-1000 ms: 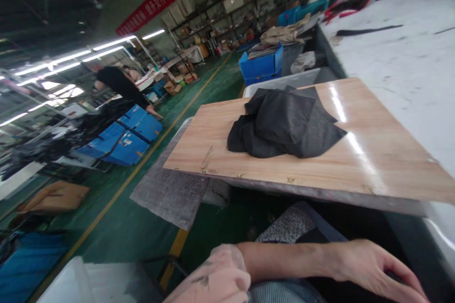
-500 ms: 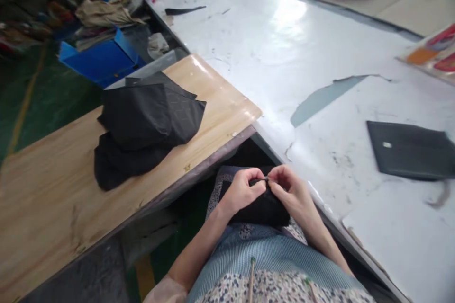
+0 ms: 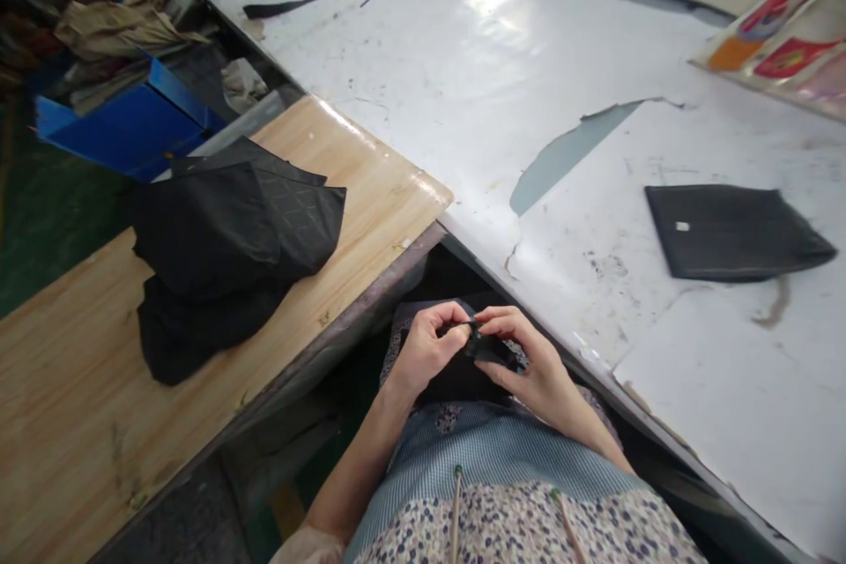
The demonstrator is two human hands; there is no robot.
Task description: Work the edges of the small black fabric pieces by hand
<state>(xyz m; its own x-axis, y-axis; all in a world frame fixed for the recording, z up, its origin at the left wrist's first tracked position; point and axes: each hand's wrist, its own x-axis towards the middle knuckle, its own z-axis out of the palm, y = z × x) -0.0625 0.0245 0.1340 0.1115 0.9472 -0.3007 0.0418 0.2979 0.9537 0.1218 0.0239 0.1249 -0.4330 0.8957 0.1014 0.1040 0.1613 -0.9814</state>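
A piece of black fabric (image 3: 456, 381) lies over my lap, on top of the patterned apron. My left hand (image 3: 431, 344) pinches a raised edge of it between thumb and forefinger. Close beside it on the right, my right hand (image 3: 525, 361) has its thumb and fingers apart around a lifted black fold of the same fabric, with the fingertips touching it near the left hand's pinch. The fine detail between the fingertips is too small to make out.
A wooden board (image 3: 370, 194) on the left bears a pile of black fabric (image 3: 231, 238). On the white table (image 3: 423, 62) are a flat black piece (image 3: 740, 233) and a plastic packet (image 3: 786, 44). A blue box (image 3: 132, 123) stands beyond the board.
The view has shifted, so table and board appear further left and higher. My right thumb and fingers have spread from a pinch, and a black fold now shows between them.
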